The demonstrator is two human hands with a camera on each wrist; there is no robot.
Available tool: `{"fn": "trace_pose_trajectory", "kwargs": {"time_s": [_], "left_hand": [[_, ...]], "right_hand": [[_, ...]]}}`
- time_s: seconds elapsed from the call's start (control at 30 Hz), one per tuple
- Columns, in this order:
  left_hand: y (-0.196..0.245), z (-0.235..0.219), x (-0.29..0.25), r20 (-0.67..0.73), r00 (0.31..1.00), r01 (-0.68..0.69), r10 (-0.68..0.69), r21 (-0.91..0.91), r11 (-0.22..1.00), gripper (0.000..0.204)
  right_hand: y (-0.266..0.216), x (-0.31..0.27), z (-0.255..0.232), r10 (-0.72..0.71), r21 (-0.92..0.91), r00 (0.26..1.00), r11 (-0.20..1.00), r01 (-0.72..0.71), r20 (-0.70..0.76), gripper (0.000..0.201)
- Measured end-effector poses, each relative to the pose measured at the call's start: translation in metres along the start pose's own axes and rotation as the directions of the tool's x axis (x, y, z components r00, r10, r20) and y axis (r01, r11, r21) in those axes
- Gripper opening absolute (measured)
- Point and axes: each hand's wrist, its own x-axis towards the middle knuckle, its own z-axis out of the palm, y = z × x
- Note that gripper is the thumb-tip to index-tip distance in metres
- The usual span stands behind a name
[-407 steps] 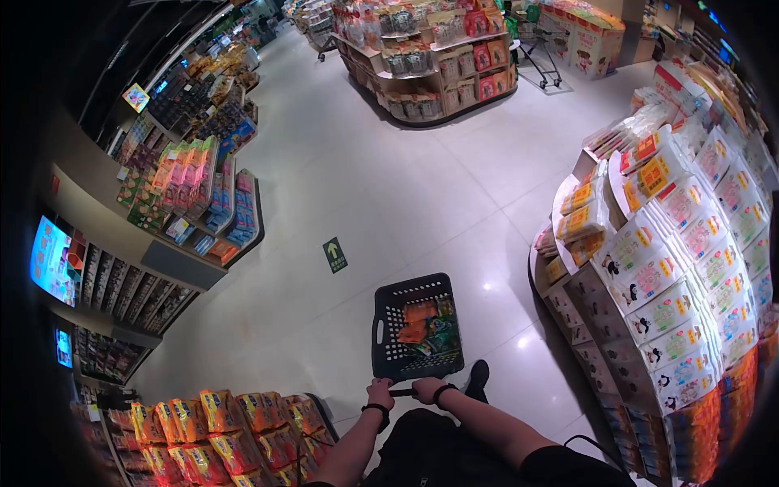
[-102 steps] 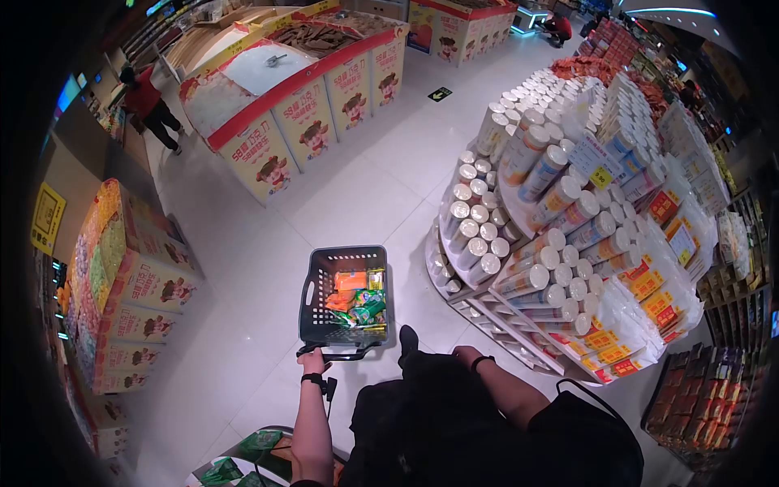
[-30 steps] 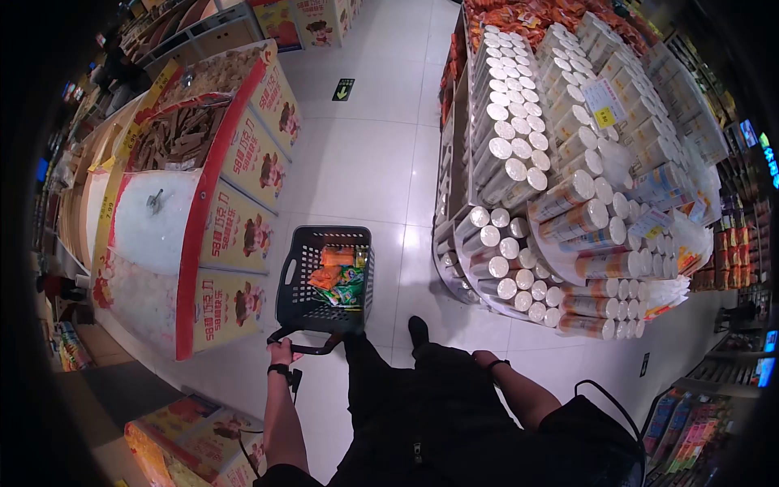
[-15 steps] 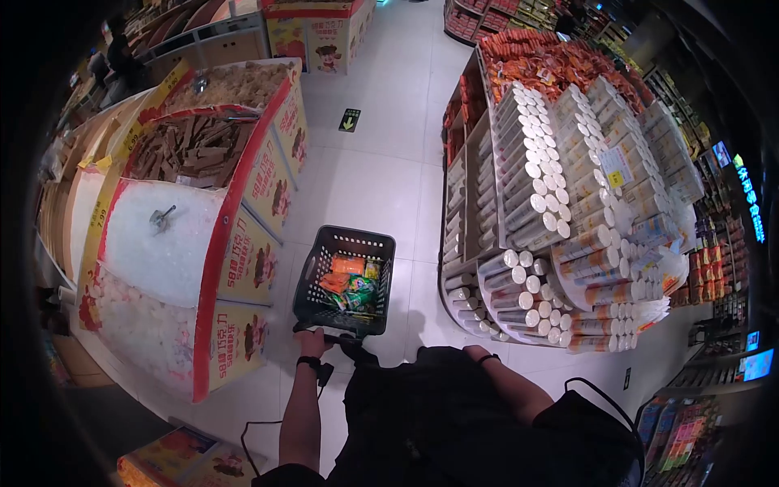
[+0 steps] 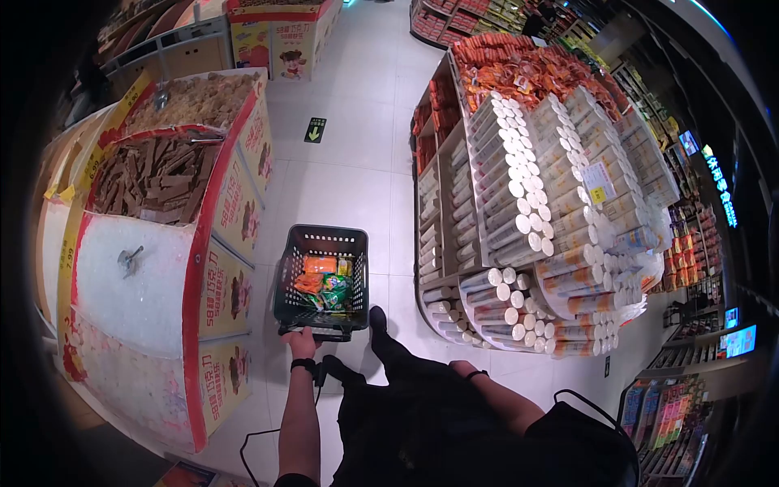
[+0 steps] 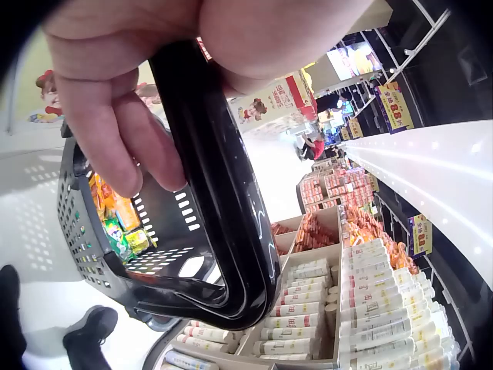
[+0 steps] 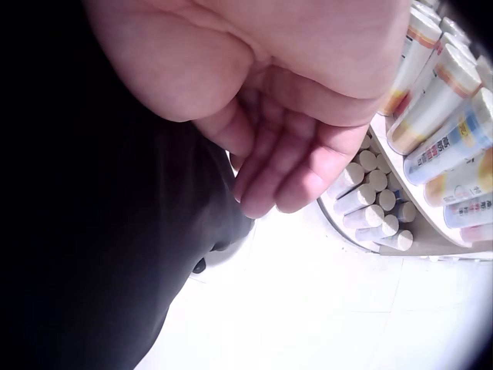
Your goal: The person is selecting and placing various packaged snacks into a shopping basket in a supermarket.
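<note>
My left hand [image 5: 302,344] grips the black handle [image 6: 225,200] of a dark grey shopping basket [image 5: 284,294], its fingers wrapped round the bar in the left wrist view. Through the basket's slotted sides, orange packets [image 5: 320,265] and green packets [image 5: 335,290] show at the bottom, with a small yellow one beside them. The basket is in front of my legs, low over the pale floor. Down by my right thigh hangs my right hand [image 7: 285,131], loosely curled around nothing, with the stacked tubes nearest to it.
On the left runs a red-edged bulk bin [image 5: 192,300] with brown sticks [image 5: 158,178] and a scoop [image 5: 130,257]. A rounded display of white-capped tubes [image 5: 519,187] stands on the right, orange packets [image 5: 519,69] behind it. A green arrow sign [image 5: 315,130] marks the aisle floor.
Both hands held the handle in the oldest frame; since then the right has let go and hangs down. The view has moved into the aisle between bin and tubes, basket carried along.
</note>
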Motion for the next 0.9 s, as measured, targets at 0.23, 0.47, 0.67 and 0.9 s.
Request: {"fn": "trace_pose_trajectory", "kwargs": {"time_s": [0.23,0.47,0.67,0.9], "left_hand": [[0.025,-0.034,0.048,0.106,0.994,-0.047,0.023,0.228,0.972,0.053],[0.119,-0.033,0.068,-0.062,0.988,0.144,-0.138,0.111,0.983,0.059],[0.136,-0.067,0.146,-0.153,0.987,0.106,-0.047,0.406,0.908,0.052],[0.175,-0.074,0.219,-0.053,0.998,0.004,0.035,0.595,0.803,0.049]], "right_hand": [[0.011,0.076,-0.005,0.003,0.136,0.999,0.991,0.003,-0.044,0.039],[-0.035,0.144,-0.074,-0.037,0.197,0.999,0.979,0.043,-0.033,0.044],[-0.067,0.159,-0.129,-0.101,0.235,0.995,0.966,0.103,-0.022,0.035],[-0.064,0.17,-0.146,-0.018,0.203,0.997,0.979,0.002,0.074,0.035]]}}
